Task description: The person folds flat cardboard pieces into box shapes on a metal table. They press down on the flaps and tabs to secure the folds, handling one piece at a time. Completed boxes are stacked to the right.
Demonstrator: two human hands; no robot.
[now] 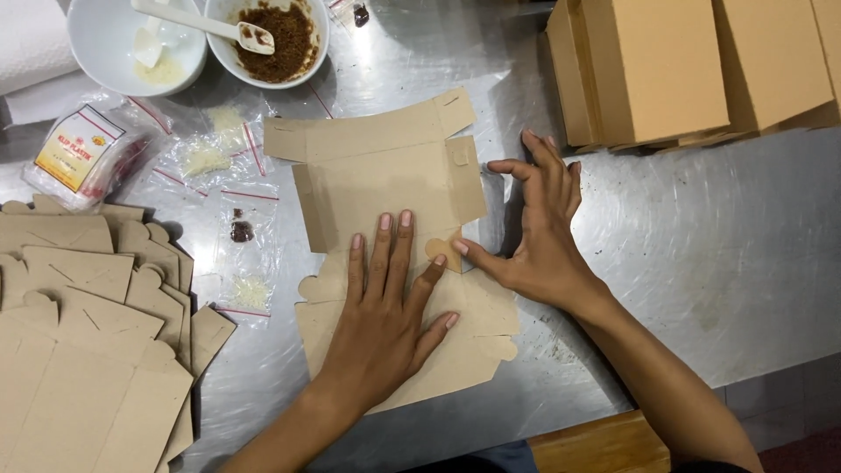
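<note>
Under left hand point(381, 307) flat cardboard box blank point(385, 175), palm pressing, fingers spread; right hand point(534, 232) open, thumb touching side flap.

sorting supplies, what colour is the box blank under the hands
Plain kraft brown, seen in the head view: box blank.

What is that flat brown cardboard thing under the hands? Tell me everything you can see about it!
The flat cardboard box blank is plain brown card, cut with flaps, rounded tabs and small slits. It lies unfolded on the shiny metal table, though its side flaps are starting to lift. The left hand presses flat on its middle, fingers spread. The right hand touches its right edge, thumb near a rounded tab. No tape or glue shows on it.
</note>
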